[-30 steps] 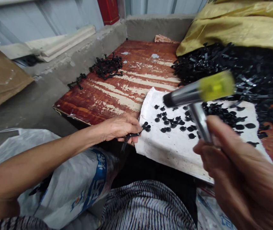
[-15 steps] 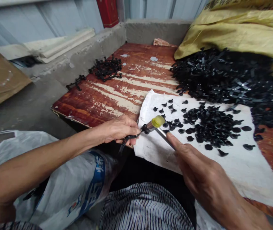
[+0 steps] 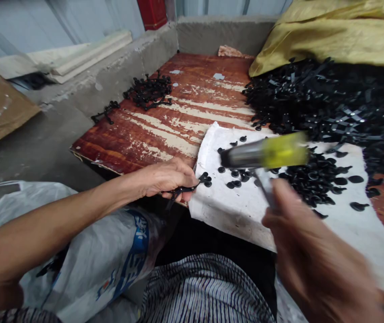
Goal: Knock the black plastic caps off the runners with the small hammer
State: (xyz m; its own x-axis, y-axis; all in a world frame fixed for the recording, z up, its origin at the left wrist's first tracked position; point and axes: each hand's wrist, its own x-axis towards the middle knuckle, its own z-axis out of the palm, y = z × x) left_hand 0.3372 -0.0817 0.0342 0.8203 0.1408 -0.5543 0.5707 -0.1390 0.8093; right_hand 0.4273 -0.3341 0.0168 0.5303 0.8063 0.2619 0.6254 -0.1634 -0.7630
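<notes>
My left hand (image 3: pixel 174 179) is closed on a black jointed bracket (image 3: pixel 180 190) at the near edge of the board. The bracket's tip lies over the white cloth (image 3: pixel 225 215), against a small black round part (image 3: pixel 208 181). Raised above the cloth, my right hand (image 3: pixel 309 237) grips a hammer (image 3: pixel 266 152) with a yellow end and a dark end, blurred by motion. Behind and below the hammer, many black round parts with short stems (image 3: pixel 316 179) lie heaped and scattered on the cloth.
A large pile of black brackets (image 3: pixel 313 98) spills from a yellow woven sack (image 3: pixel 333 40) at the back right. A smaller bracket cluster (image 3: pixel 149 92) lies on the worn red board (image 3: pixel 138 148). A white plastic bag (image 3: pixel 94 251) stands at the lower left; concrete ledges border the board.
The hammer has lifted off the bracket's tip and swung up to the right with my right hand. My left hand has stayed in place, still holding the bracket.
</notes>
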